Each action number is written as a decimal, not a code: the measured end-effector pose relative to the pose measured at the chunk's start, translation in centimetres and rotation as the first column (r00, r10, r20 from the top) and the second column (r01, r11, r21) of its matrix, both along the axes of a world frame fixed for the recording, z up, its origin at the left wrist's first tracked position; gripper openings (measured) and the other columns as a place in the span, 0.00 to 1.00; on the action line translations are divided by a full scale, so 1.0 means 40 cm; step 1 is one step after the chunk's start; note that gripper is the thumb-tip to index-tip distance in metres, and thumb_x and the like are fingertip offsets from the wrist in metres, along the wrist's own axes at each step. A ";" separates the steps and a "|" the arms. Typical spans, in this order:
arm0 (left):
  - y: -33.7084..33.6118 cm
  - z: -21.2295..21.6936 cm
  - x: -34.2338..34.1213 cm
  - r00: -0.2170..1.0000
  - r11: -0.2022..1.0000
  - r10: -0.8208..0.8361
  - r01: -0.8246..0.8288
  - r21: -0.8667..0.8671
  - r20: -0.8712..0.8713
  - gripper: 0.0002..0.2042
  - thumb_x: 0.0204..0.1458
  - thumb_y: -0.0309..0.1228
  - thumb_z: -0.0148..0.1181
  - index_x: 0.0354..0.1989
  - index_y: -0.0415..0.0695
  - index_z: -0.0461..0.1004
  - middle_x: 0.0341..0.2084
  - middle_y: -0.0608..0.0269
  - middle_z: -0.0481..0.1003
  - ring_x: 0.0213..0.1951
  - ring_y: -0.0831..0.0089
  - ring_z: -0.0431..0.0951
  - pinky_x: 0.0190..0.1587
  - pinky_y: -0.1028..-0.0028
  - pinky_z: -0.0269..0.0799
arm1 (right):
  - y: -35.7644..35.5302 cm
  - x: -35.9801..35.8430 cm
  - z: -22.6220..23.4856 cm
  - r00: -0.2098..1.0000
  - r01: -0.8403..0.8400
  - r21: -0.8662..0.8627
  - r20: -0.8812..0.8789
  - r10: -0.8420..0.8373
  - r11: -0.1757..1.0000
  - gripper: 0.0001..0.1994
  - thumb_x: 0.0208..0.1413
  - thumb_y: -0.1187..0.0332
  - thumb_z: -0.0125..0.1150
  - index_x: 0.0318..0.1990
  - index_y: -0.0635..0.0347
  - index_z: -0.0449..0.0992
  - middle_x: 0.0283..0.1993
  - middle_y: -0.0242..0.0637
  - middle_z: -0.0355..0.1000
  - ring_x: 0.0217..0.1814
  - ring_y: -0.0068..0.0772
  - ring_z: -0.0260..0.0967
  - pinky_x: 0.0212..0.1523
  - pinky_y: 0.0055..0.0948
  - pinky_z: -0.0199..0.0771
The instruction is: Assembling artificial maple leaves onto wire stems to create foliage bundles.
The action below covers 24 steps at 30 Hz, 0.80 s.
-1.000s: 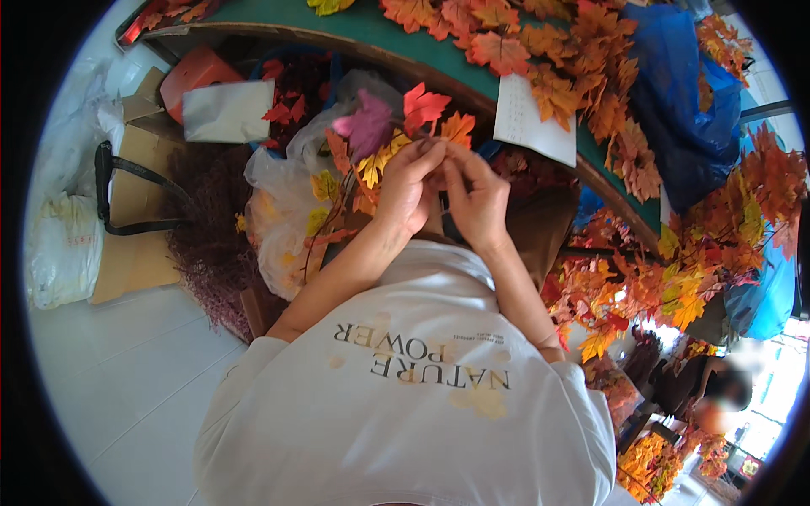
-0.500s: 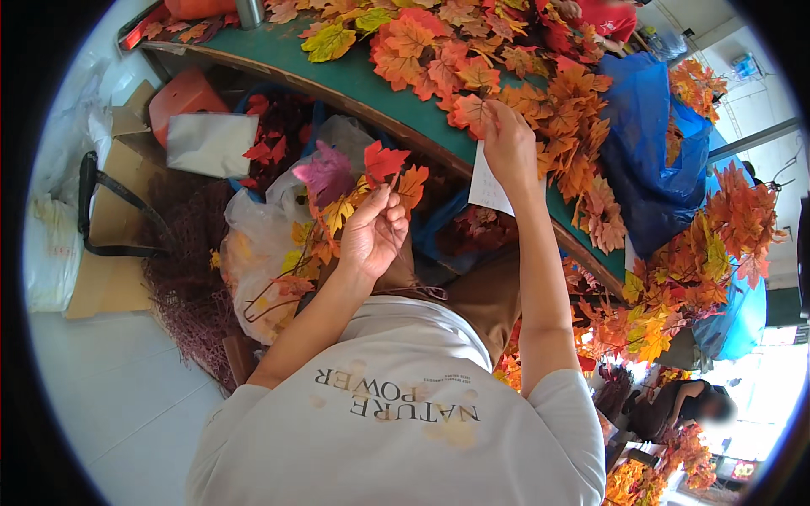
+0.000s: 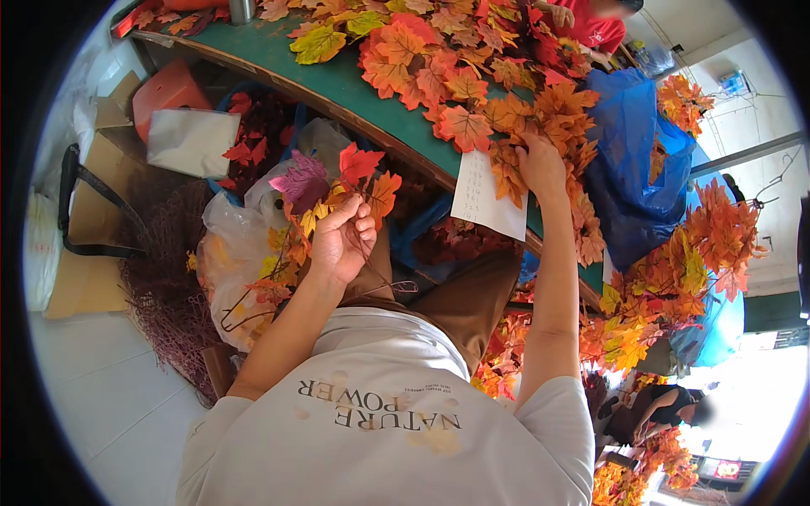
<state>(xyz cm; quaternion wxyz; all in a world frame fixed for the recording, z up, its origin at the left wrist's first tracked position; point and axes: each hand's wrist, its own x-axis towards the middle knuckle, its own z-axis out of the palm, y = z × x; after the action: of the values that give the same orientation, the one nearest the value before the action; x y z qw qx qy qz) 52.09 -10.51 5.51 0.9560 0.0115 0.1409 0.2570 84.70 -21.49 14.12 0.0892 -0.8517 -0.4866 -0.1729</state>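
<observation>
My left hand [image 3: 344, 240] is closed round the thin stem of an artificial maple branch. At its top are a red leaf [image 3: 359, 164], a purple leaf [image 3: 301, 180] and an orange leaf [image 3: 385, 195], with yellow leaves below. On the green table [image 3: 278, 66], my right hand [image 3: 542, 166] is at the edge of an orange leaf pile [image 3: 564, 110]. Its fingers are bent against an orange maple leaf [image 3: 508, 172] that partly covers a white paper with handwriting [image 3: 485, 207]. The fingertips are partly hidden. A lighter red-orange leaf [image 3: 463, 128] lies just left of that hand.
A blue plastic bag [image 3: 629, 169] stands right of the pile. Below the table's edge are a clear bag of leaves [image 3: 232, 244], purple twigs [image 3: 164, 278], an open cardboard box [image 3: 101, 253] and a red-orange stool [image 3: 169, 93]. Other people work across the table and at lower right.
My right hand has moved from the lighter red-orange leaf to the orange leaves to its right. An orange leaf now overlaps the paper. The left hand still grips the branch; the whole view has shifted slightly.
</observation>
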 end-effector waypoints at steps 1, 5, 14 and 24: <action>0.000 0.001 0.000 1.000 1.000 -0.015 0.015 0.016 0.002 0.04 0.55 0.29 0.51 0.35 0.44 0.69 0.24 0.70 0.64 0.23 0.81 0.64 0.26 0.81 0.63 | 0.009 -0.003 0.002 1.000 -0.006 0.001 0.000 0.006 1.000 0.13 0.50 0.67 0.56 0.44 0.57 0.72 0.41 0.45 0.72 0.40 0.48 0.71 0.36 0.41 0.72; -0.003 0.000 0.001 1.000 1.000 -0.019 0.019 0.013 -0.002 0.04 0.55 0.30 0.51 0.35 0.44 0.69 0.24 0.70 0.64 0.23 0.81 0.64 0.27 0.81 0.63 | 0.048 -0.056 0.044 1.000 -0.002 0.066 -0.016 0.003 0.998 0.11 0.52 0.67 0.54 0.42 0.60 0.72 0.41 0.46 0.72 0.41 0.48 0.71 0.38 0.41 0.71; 0.004 0.019 0.003 0.993 0.989 -0.097 0.089 0.119 0.064 0.05 0.56 0.29 0.50 0.38 0.43 0.69 0.27 0.68 0.65 0.25 0.80 0.64 0.29 0.80 0.64 | 0.109 -0.036 0.010 0.998 0.000 0.010 0.061 -0.001 1.000 0.08 0.49 0.73 0.49 0.37 0.62 0.70 0.36 0.46 0.71 0.42 0.47 0.70 0.38 0.41 0.72; -0.019 0.033 0.001 0.995 0.966 -0.098 0.099 0.239 -0.020 0.05 0.56 0.29 0.51 0.38 0.44 0.69 0.28 0.69 0.66 0.26 0.80 0.65 0.29 0.79 0.64 | -0.136 -0.088 0.135 0.966 0.162 0.301 0.146 -0.213 0.940 0.10 0.48 0.71 0.50 0.37 0.57 0.76 0.36 0.43 0.73 0.42 0.47 0.69 0.43 0.39 0.68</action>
<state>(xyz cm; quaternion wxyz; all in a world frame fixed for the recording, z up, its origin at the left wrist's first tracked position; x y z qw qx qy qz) 52.15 -11.26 6.84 0.9587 0.1348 0.1119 0.2242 81.18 -26.93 19.50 0.1510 -0.8536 -0.3789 -0.3240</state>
